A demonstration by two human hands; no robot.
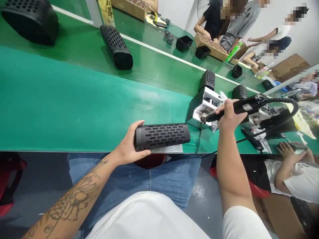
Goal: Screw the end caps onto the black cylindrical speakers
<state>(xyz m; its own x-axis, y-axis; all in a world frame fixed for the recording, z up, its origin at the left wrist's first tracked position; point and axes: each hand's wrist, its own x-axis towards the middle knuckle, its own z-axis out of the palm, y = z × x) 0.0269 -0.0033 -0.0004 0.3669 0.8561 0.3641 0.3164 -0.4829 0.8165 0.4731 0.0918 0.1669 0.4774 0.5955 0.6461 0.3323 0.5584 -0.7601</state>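
My left hand point(128, 144) grips the left end of a black perforated cylindrical shell point(161, 136) that lies on its side at the near edge of the green table point(62, 106). My right hand point(228, 116) is closed around a black electric screwdriver point(239, 107) with a coiled cable point(286, 101). The screwdriver's tip points left, toward a small white metal box point(203, 106) standing just beyond the shell's right end.
Another perforated shell point(116, 47) and a larger black housing point(31, 20) lie farther back on the belt. Two more shells point(207, 79) stand behind the white box. Black trays point(183, 43) and cardboard boxes point(210, 46) sit far back. Other people work at the right, one's hand point(286, 151) close by.
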